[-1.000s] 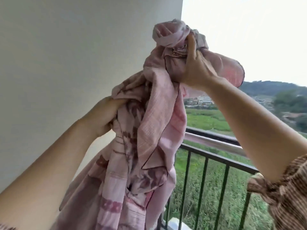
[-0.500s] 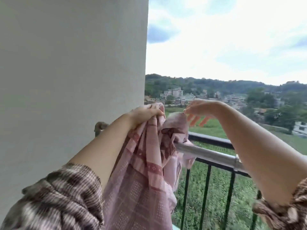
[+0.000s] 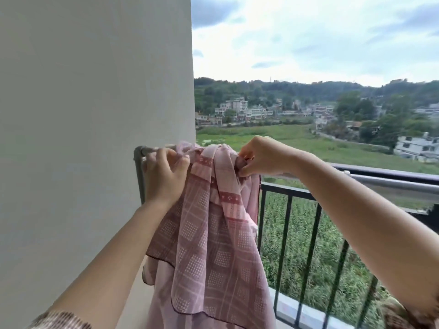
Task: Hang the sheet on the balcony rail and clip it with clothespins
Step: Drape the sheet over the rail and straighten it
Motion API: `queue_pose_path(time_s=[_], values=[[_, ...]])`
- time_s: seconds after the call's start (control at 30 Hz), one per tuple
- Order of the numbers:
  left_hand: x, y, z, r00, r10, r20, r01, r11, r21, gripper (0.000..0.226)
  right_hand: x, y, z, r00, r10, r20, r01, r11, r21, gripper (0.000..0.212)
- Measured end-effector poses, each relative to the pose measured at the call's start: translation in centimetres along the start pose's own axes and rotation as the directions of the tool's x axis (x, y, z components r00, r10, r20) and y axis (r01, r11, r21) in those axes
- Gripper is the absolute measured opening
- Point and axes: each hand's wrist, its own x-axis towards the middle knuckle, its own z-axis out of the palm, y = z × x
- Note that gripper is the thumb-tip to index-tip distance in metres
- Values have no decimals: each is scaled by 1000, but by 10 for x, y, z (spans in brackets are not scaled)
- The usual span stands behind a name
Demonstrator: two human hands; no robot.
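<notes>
Sheet [image 3: 209,233] now draped over the rail [image 3: 380,183] beside the wall [image 3: 95,115], up from mid-air, bunched. Left grip [image 3: 164,174] pinches its left edge, right grip [image 3: 261,157] pinches a fold. Pull apart along the rail to flatten before clipping.

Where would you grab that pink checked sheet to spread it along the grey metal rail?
Probably pinch the bunched top fold of the pink checked sheet where it crosses the grey metal rail, coming from above on its right side: the white wall blocks the left, bare rail runs rightward.
</notes>
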Motion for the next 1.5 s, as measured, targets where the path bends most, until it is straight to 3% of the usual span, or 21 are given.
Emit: queue_pose_path(time_s=[0.1, 0.17, 0.2, 0.27, 0.3, 0.47, 0.6, 0.77, 0.83, 0.9, 0.93, 1.0, 1.03, 1.1, 1.17, 1.2, 1.27, 1.33, 1.37, 1.4, 1.5], values=[[-28, -11, -3, 973, -61, 221, 71, 997, -36, 66, -4, -1, 8, 996, -23, -87, 14, 994, -107, 28], [-35, -7, 3, 907, -108, 406, 57, 989, 137, 82, -7, -3, 8, 992, -36, -121, 18, 989, -147, 36], [-34, -4, 6, 888, -110, 447, 15, 978, 210, 74, -8, -4, 8, 991, -45, -128, 23, 986, -165, 39], [-25, 1, 9, 908, -11, 419, -73, 980, 184, 27, -8, -6, 4, 990, -49, -129, 23, 979, -201, 41], [-19, 4, 7, 914, 27, 404, -86, 988, 128, 18, -8, -5, 3, 990, -46, -133, 18, 980, -199, 43], [26, 2, -21, 941, 48, 335, 0, 990, -142, 32, -1, 5, -7, 978, -12, -210, -11, 994, -106, 46], [67, 10, -32, 980, 35, 197, 7, 977, -212, 28, 8, 9, -17, 949, 128, -288, -81, 982, 171, 43], [102, 25, -38, 994, 66, 82, -80, 978, 193, 46, 17, 24, -24, 849, 328, -415, -174, 914, 366, 38], [117, 20, -41, 992, 50, 113, -98, 878, 469, 54, 17, 32, -28, 824, 363, -435, -222, 913, 342, 35], [131, 20, -41, 992, -35, 121, -41, 821, 570, 58, 16, 38, -32, 812, 370, -452, -243, 917, 316, 31], [138, 27, -41, 990, -78, 120, 6, 863, 506, 57, 15, 40, -33, 805, 367, -466, -246, 921, 302, 29], [156, 49, -33, 976, -167, 139, 160, 985, 65, 47, 17, 43, -33, 785, 369, -498, -253, 924, 287, 27], [165, 62, -28, 972, -152, 181, 189, 959, -209, 38, 17, 45, -34, 768, 378, -517, -260, 921, 289, 26], [174, 87, -12, 975, -8, 223, 124, 851, -511, 25, 17, 53, -37, 704, 427, -567, -282, 901, 328, 27], [175, 93, 11, 944, 112, 311, 88, 822, -562, 34, 16, 63, -40, 631, 484, -606, -311, 874, 373, 29], [171, 89, 22, 909, 137, 395, 85, 864, -497, 49, 14, 65, -40, 636, 504, -585, -334, 863, 380, 30], [158, 74, 41, 753, 106, 649, -49, 993, -105, 61, 8, 67, -39, 735, 527, -426, -398, 845, 357, 29], [144, 56, 49, 581, -37, 813, -268, 934, 234, 51, 0, 64, -38, 825, 529, -201, -481, 842, 243, 20], [137, 51, 47, 581, -30, 814, -281, 931, 234, 44, -3, 62, -39, 838, 527, -139, -500, 846, 186, 18], [131, 46, 43, 643, 9, 766, -223, 959, 176, 38, -5, 59, -40, 850, 509, -134, -487, 857, 169, 16], [111, 23, 25, 932, 67, 355, -75, 997, 8, 27, -8, 38, -43, 874, 388, -292, -345, 920, 188, 19]])
